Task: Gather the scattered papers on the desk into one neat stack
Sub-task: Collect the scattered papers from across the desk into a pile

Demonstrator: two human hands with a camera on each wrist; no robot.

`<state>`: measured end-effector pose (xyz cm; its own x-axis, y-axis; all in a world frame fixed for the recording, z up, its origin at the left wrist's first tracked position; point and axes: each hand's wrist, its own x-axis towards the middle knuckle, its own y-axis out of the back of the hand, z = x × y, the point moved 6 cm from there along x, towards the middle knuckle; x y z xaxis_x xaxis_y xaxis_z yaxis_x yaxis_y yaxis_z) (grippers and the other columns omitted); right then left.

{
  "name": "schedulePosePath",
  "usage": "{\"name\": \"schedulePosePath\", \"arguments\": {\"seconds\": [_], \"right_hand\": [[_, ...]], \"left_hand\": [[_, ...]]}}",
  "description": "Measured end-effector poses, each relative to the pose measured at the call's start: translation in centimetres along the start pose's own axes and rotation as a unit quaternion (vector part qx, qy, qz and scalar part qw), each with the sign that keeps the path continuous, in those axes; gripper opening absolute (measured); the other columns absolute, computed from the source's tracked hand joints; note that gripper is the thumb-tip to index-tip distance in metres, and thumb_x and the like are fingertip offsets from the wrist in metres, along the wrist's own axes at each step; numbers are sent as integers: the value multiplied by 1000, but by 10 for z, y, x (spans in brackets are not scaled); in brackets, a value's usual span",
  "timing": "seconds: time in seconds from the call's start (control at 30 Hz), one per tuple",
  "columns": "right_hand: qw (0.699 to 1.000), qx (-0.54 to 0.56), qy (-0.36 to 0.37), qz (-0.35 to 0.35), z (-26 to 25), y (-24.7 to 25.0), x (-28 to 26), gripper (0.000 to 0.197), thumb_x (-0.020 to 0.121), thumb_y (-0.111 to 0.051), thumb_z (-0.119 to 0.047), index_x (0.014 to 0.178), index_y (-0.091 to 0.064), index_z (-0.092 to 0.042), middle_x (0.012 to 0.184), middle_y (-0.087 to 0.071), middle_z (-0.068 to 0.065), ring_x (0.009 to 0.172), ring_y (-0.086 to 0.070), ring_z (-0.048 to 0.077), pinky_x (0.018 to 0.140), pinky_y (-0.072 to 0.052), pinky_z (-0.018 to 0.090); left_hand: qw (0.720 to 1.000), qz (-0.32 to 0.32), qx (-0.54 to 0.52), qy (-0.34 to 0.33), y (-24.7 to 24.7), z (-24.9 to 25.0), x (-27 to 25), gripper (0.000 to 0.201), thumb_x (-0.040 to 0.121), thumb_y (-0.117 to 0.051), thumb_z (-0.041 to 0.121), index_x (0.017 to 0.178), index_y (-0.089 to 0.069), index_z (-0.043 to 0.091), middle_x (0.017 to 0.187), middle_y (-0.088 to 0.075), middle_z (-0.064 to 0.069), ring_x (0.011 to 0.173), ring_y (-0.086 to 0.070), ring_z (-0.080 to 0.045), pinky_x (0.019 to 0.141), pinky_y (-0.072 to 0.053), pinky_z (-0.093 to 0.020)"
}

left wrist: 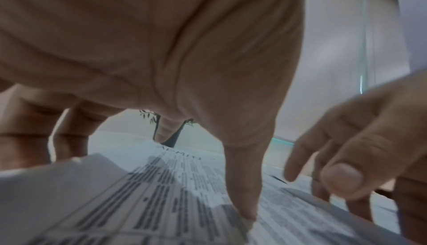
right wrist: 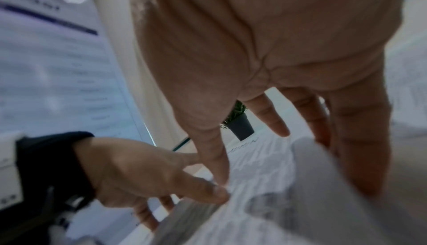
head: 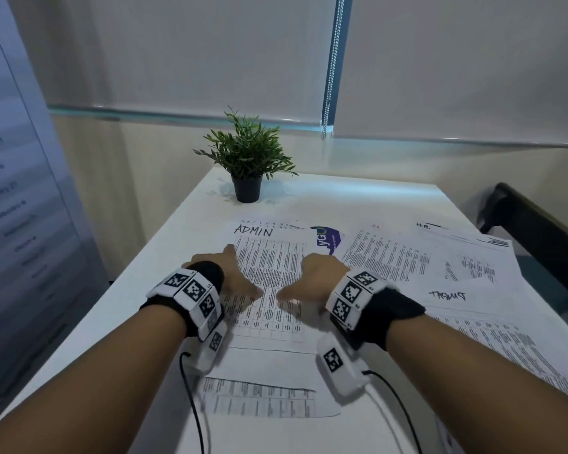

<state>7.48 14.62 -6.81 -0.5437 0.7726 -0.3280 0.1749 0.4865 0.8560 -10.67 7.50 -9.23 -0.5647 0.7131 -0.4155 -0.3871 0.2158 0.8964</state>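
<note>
The printed sheet headed "ADMIN" (head: 269, 257) lies in the middle of the white desk (head: 158, 290). My left hand (head: 240, 273) holds its left edge and my right hand (head: 309, 276) its right edge. Both thumbs lie on top and point at each other. In the left wrist view the left thumb (left wrist: 245, 203) presses the print while the sheet's edge (left wrist: 69, 172) curls up over the fingers. The right wrist view shows the right thumb (right wrist: 217, 168) on the paper, with the sheet's edge (right wrist: 323, 166) raised in front of the fingers. More sheets (head: 387, 253) (head: 446, 294) (head: 259, 398) lie scattered around it.
A small potted plant (head: 246, 188) stands at the far edge of the desk. A purple-logo sheet (head: 328, 239) sticks out from under the ADMIN sheet. A dark chair back (head: 538, 231) is at the right, a tall printed panel (head: 20, 191) at the left. Wrist cables (head: 194, 404) trail over the near papers.
</note>
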Motion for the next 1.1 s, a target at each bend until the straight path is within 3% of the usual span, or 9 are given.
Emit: {"name": "schedulePosePath", "arguments": {"seconds": [0.13, 0.27, 0.5, 0.6, 0.73, 0.8, 0.9, 1.0, 1.1], "right_hand": [[999, -43, 27, -2, -12, -6, 2, 27, 85, -81, -28, 80, -57, -15, 73, -51, -3, 62, -48, 12, 54, -41, 24], [998, -60, 26, 13, -3, -3, 0, 25, 83, -80, -21, 100, -64, -11, 82, -54, -1, 74, -52, 17, 64, -46, 29], [998, -16, 20, 59, 10, 4, -14, 47, 86, -78, -18, 129, -64, -6, 132, -67, 13, 117, -67, 28, 98, -59, 40], [995, 42, 25, 87, 21, 14, -19, 58, 90, -77, -35, 138, -56, -10, 139, -61, 10, 124, -61, 28, 94, -51, 31], [981, 154, 22, 115, 35, 33, -22, 74, 85, -72, -62, 143, -52, -19, 139, -62, 7, 122, -64, 29, 105, -51, 41], [959, 252, 26, 126, 38, 46, -24, 61, 79, -73, -69, 118, -60, -23, 116, -69, 5, 110, -70, 31, 101, -56, 50], [908, 406, 29, 102, 49, 61, -17, 98, 56, -75, -87, 120, -65, -13, 123, -70, 10, 113, -69, 31, 101, -57, 53], [845, 522, 62, 94, 62, 77, -26, 74, 81, -81, -56, 131, -62, -6, 129, -71, 8, 112, -69, 18, 100, -59, 32], [777, 616, 74, 103, 95, 94, -41, 42, 95, -69, -4, 136, -60, 3, 121, -75, 17, 106, -76, 24, 94, -63, 39]], "left_hand": [[999, 1, -52, -8, 4, 6, -7, 131, 68, -86, 55, 163, -3, 20, 155, -49, -13, 132, -56, -37, 105, -52, -45], [989, 2, -148, 6, 13, -11, -12, 109, 76, -89, 22, 156, -17, 13, 142, -54, -17, 116, -60, -36, 89, -53, -44], [976, 52, -198, -69, 36, -1, -32, 105, 82, -73, -4, 164, -16, 26, 144, -56, -15, 116, -62, -36, 91, -56, -38], [960, 120, -218, -128, 75, 6, -49, 74, 84, -64, -9, 146, -56, 31, 145, -58, -7, 97, -67, -24, 72, -56, -27], [900, 157, -335, -231, 130, 16, -87, 64, 79, -69, -18, 103, -75, 41, 141, -64, -3, 110, -71, -27, 93, -61, -44], [863, 164, -370, -303, 150, 27, -112, 59, 81, -71, -19, 112, -76, 31, 139, -66, 0, 110, -73, -19, 92, -61, -35], [819, 138, -429, -355, 161, 37, -126, 57, 85, -70, -16, 125, -72, 24, 142, -62, 10, 89, -74, 2, 81, -61, -17], [791, 98, -477, -370, 145, 47, -118, 73, 81, -74, -13, 138, -63, 30, 149, -55, 15, 141, -49, -13, 120, -39, -48], [806, 90, -469, -350, 115, 70, -102, 102, 79, -79, -7, 162, -30, 26, 170, -24, 8, 156, -21, -11, 128, -21, -48]]}}
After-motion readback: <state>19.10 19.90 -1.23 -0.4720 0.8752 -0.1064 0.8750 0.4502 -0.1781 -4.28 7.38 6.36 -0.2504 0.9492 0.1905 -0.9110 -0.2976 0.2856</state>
